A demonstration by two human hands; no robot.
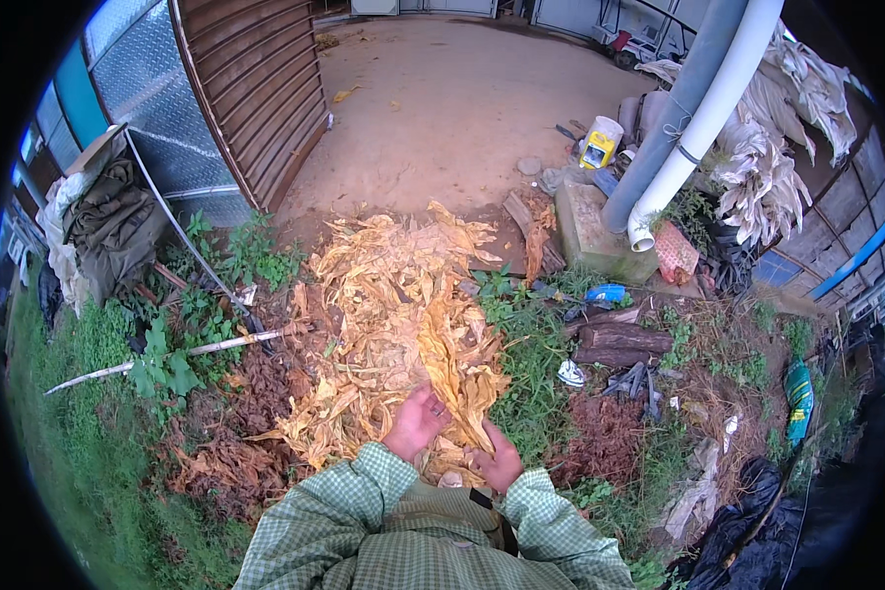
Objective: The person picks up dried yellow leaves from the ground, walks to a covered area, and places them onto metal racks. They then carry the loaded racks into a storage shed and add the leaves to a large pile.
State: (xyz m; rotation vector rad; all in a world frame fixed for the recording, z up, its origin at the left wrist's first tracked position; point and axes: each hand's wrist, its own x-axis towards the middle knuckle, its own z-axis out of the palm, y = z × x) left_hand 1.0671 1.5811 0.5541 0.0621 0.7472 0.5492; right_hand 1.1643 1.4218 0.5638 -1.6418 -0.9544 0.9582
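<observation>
A heap of large, dried yellow leaves (pixel 379 305), like tobacco leaves, is spread over the ground in front of me. One long, crinkled dried leaf (pixel 444 359) stretches up and away from my hands. Its near end is pinched in the fingers of my right hand (pixel 500 459). At the left edge of that leaf, my left hand (pixel 418 423) is turned partly palm up, its fingers loosely bent and apart. Whether the left fingertips touch the leaf is hard to make out. Both forearms wear green checked sleeves.
Brown, decayed leaves (pixel 236 472) and weeds flank the heap. A pale pole (pixel 216 346) lies at left. To the right are cut logs (pixel 624 344), a concrete block (pixel 600 231) and a white pipe (pixel 708 128). Beyond stands a brown slatted metal door (pixel 256 93) beside a concrete floor (pixel 423 118).
</observation>
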